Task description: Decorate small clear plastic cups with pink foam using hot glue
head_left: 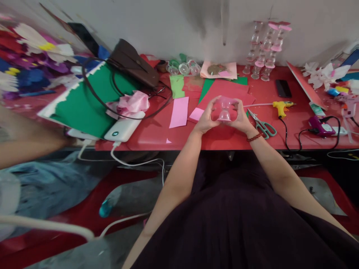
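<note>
Hourglass (225, 115) (clear, pink-ended; contents cannot be made out) is clasped over bench (151, 131) between curled left hand (206, 119) and right hand (242, 118) | its far side is hidden | co-worker's arm (30, 134) is cut off by left edge

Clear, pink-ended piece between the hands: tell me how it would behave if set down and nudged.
The clear piece is probably light, since it looks see-through and hollow. Its narrow waist might flex if squeezed. Its rounded, flared ends could let it roll if tipped over.
</note>
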The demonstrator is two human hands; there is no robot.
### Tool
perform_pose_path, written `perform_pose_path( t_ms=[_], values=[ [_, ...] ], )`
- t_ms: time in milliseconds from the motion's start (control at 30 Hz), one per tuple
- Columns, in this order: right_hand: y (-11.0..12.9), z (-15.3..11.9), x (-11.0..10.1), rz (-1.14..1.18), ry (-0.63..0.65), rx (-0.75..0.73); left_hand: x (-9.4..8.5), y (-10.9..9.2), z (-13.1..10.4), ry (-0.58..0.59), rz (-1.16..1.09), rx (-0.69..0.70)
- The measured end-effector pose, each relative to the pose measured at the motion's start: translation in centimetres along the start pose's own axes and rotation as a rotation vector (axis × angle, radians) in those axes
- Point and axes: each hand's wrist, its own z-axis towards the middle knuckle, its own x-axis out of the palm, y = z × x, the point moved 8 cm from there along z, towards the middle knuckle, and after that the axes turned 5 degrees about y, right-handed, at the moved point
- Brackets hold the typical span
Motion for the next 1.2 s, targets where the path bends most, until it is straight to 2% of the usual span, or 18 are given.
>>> perform_pose_path(
  t_ms=[167,367,667,833,900,967,1067,1200],
  values=[
    [0.5,0.1,-0.1,0.02,-0.016,-0.052,-0.5,0.5,-0.2,-0.013,0.031,-0.044],
    [0.8,0.3,0.3,0.128,0.035,-0.009,-0.9,1.3,-0.2,-0.033,0.004,-0.098],
    [1.3,0.4,0.2,0.206,0.028,0.042,-1.0,0.6,-0.2,-0.094,-0.013,-0.033],
    [1.4,0.5,0.5,0.381,0.113,0.115,-1.1,0.9,-0.3,-0.092,-0.143,-0.053],
    [1.2,0.5,0.1,0.482,0.068,0.141,-1.0,0.8,-0.3,-0.075,-0.216,-0.053],
    [0.6,0.5,-0.7,0.496,-0.046,0.153,-0.9,0.7,-0.3,-0.059,-0.277,-0.047],
    [0.0,0.4,-1.7,0.375,-0.181,0.135,-0.4,0.6,-0.3,-0.013,-0.334,-0.065],
    [-0.5,0.2,-2.2,0.198,-0.268,0.122,0.4,0.7,-0.4,0.043,-0.373,-0.105]
  ],
)
